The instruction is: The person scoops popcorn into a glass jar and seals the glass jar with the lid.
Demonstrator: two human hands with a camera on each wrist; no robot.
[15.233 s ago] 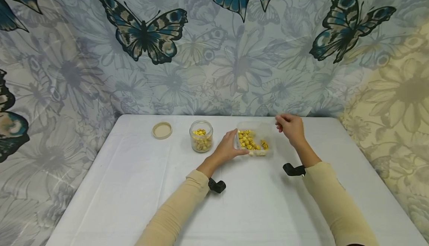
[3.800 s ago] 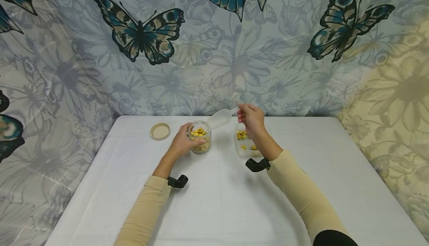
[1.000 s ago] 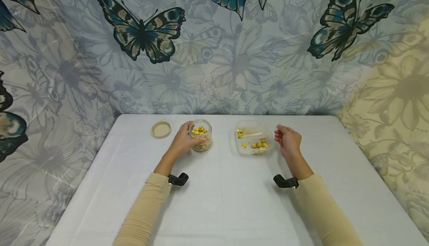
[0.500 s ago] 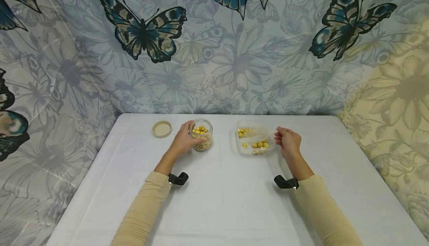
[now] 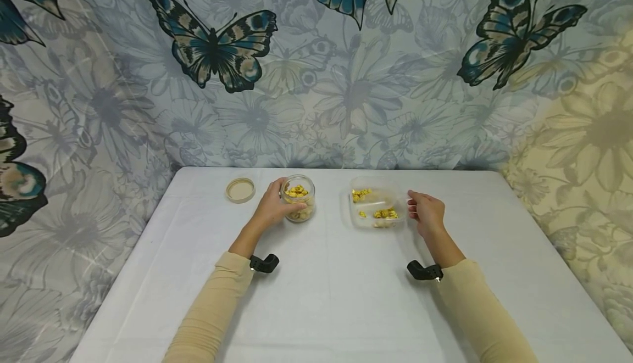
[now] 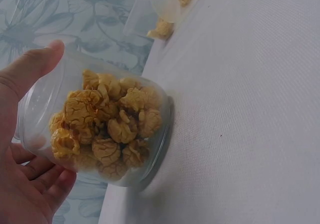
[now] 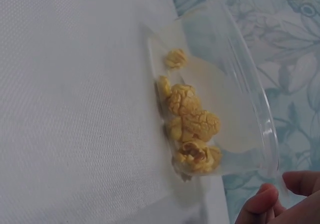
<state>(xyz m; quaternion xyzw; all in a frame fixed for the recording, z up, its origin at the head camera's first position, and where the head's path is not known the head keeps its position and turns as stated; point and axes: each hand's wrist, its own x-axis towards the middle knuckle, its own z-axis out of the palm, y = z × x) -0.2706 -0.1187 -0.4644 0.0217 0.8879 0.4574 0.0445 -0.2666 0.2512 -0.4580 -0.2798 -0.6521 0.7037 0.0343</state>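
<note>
**Moving popcorn from tub to jar – pause btwn scoops**

Holding the jar [image 5: 298,198] steady, left hand [image 5: 271,209] has thumb & fingers wrapped round it; jar stands upright on the table [image 5: 321,297], nearly full of popcorn [image 6: 107,126]. Right hand [image 5: 426,213] sits just beside the tub [image 5: 377,206], fingers loosely curled, gripping nothing. A few pieces are left in the tub. Lid [image 5: 240,190] lies apart, left of the jar. Next move prob. calls for getting the remaining pieces across w/o tipping the jar.

2 hands [image 5: 271,209], 1 jar [image 5: 299,198], 1 tub [image 5: 378,225], 1 lid [image 5: 240,190]
</note>
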